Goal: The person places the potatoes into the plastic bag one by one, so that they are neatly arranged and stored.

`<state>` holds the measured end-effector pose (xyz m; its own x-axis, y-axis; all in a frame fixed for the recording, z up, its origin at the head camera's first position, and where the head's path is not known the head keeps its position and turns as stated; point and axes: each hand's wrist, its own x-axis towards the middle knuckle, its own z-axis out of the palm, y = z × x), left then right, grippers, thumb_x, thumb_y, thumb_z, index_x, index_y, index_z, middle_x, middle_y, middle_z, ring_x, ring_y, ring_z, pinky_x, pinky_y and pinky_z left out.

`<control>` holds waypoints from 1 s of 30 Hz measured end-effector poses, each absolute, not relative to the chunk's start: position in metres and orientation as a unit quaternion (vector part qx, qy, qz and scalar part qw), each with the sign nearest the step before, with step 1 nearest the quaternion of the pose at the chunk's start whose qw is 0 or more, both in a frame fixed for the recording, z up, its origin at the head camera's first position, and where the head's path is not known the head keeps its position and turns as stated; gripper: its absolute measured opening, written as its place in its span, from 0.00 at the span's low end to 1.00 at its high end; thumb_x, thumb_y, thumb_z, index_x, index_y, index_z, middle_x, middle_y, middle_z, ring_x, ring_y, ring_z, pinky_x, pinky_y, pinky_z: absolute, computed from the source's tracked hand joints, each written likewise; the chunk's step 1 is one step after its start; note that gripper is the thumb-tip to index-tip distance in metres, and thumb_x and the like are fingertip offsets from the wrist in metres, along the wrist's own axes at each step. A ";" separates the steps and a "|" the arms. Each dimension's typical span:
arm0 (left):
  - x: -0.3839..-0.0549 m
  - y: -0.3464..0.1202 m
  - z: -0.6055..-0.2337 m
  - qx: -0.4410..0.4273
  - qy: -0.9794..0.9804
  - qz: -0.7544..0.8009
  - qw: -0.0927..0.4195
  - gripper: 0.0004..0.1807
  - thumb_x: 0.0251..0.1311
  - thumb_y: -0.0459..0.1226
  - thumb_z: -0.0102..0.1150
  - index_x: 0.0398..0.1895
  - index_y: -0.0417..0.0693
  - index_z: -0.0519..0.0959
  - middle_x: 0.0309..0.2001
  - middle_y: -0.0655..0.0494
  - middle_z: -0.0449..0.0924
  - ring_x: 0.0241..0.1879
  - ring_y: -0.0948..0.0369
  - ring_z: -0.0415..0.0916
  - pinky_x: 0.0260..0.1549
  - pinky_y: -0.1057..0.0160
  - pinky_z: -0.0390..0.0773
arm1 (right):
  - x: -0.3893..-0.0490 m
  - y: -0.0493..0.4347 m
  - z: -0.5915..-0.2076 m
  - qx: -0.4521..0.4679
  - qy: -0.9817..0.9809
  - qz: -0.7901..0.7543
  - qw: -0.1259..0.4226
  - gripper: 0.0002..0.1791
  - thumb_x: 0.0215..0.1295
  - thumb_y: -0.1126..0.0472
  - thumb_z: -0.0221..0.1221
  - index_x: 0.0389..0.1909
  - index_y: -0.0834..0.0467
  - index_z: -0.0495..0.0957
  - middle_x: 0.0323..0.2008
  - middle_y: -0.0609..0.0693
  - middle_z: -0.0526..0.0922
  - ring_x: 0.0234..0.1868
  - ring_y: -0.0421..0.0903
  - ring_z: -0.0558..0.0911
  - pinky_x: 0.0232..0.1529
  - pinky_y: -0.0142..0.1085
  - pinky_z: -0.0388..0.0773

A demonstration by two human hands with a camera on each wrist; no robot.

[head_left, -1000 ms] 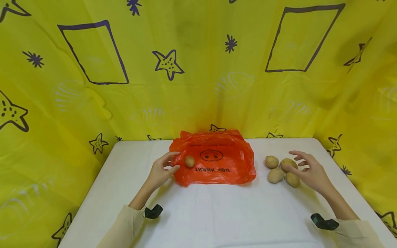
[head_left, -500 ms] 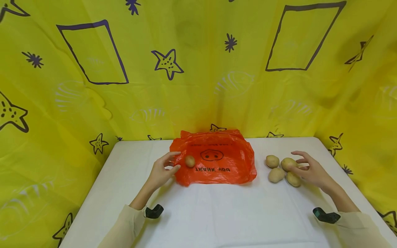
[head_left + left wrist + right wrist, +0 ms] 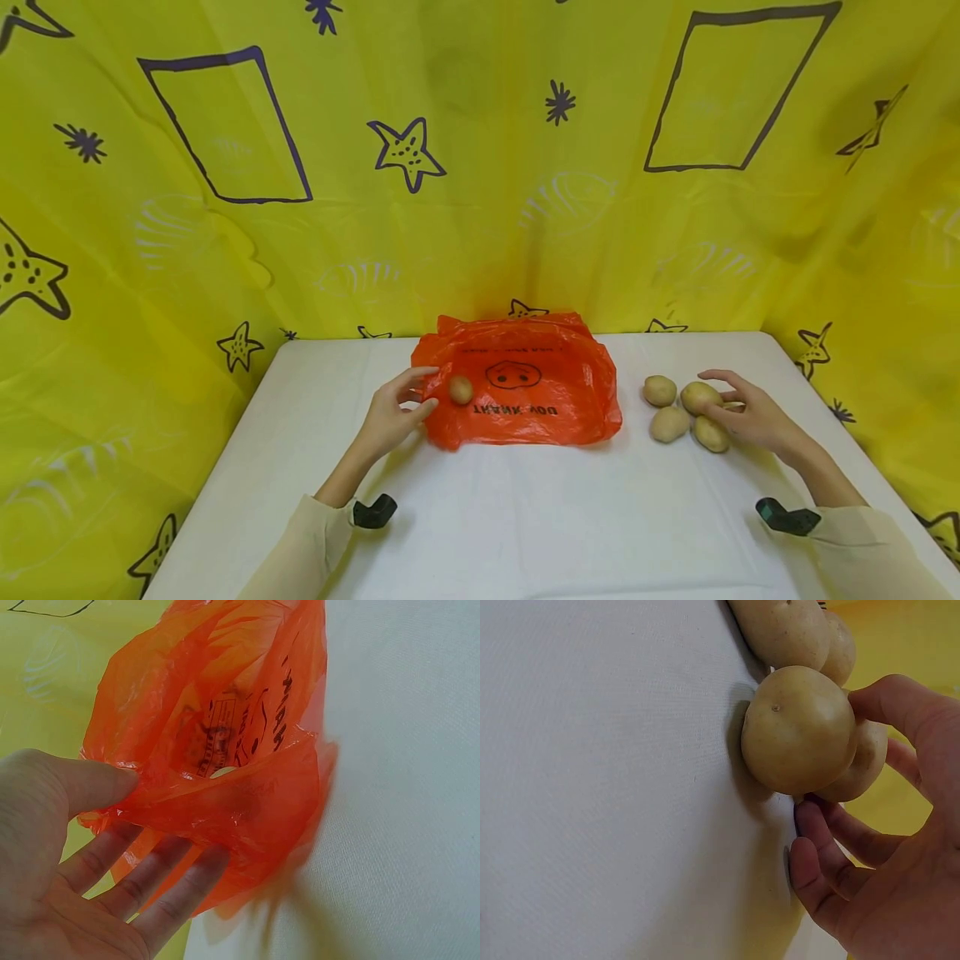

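Observation:
An orange-red plastic bag (image 3: 540,392) lies at the back of the table, its mouth spread and facing forward. My left hand (image 3: 392,414) is at its left side. In the left wrist view, the thumb rests on the bag's rim with fingers behind the film, pinching the edge. One potato (image 3: 461,390) sits inside the bag. My right hand (image 3: 753,417) reaches into a cluster of several potatoes (image 3: 669,424). In the right wrist view, its thumb and index finger grip a rear potato (image 3: 870,761), partly hidden by a nearer potato (image 3: 799,731).
A white cloth covers the table (image 3: 525,517). Yellow patterned curtain (image 3: 480,233) encloses the back and both sides. Black camera mounts (image 3: 375,511) sit at the wrists. The potatoes lie to the right of the bag.
My right hand has moved slightly, its fingers closing in round the rear potato. The left hand and the bag have stayed nearly still.

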<state>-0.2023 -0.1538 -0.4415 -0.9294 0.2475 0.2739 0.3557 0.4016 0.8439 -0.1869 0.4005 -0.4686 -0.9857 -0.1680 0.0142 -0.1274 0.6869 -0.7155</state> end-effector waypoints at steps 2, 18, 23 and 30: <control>-0.197 -0.151 -0.432 -0.179 -0.837 -0.515 0.050 0.23 0.62 0.23 0.65 0.61 0.36 0.77 0.48 0.35 0.83 0.42 0.42 0.83 0.40 0.61 0.84 | -0.187 0.400 -0.469 -0.080 0.920 -0.382 0.024 0.29 0.75 0.56 0.60 0.71 0.63 0.65 0.60 0.74 0.74 0.57 0.68 0.76 0.40 0.32 0.78; -0.214 -0.161 -0.460 -0.170 -0.835 -0.522 0.041 0.24 0.63 0.28 0.68 0.63 0.48 0.79 0.49 0.45 0.84 0.44 0.49 0.83 0.40 0.63 0.85 | -0.186 0.399 -0.469 -0.071 0.923 -0.376 0.030 0.28 0.75 0.56 0.60 0.70 0.62 0.66 0.55 0.71 0.79 0.51 0.53 0.79 0.40 0.31 0.77; -0.214 -0.162 -0.459 -0.165 -0.838 -0.518 0.040 0.24 0.63 0.28 0.67 0.63 0.49 0.79 0.49 0.46 0.84 0.44 0.50 0.83 0.40 0.63 0.85 | -0.188 0.400 -0.469 -0.072 0.924 -0.374 0.032 0.29 0.75 0.55 0.61 0.70 0.62 0.67 0.55 0.72 0.79 0.53 0.60 0.79 0.40 0.31 0.78; -0.214 -0.163 -0.459 -0.175 -0.834 -0.521 0.048 0.24 0.64 0.28 0.67 0.63 0.47 0.79 0.49 0.43 0.84 0.44 0.48 0.83 0.42 0.57 0.86 | -0.192 0.402 -0.466 -0.062 0.924 -0.376 0.041 0.29 0.73 0.54 0.63 0.68 0.64 0.69 0.57 0.76 0.76 0.56 0.69 0.78 0.38 0.32 0.80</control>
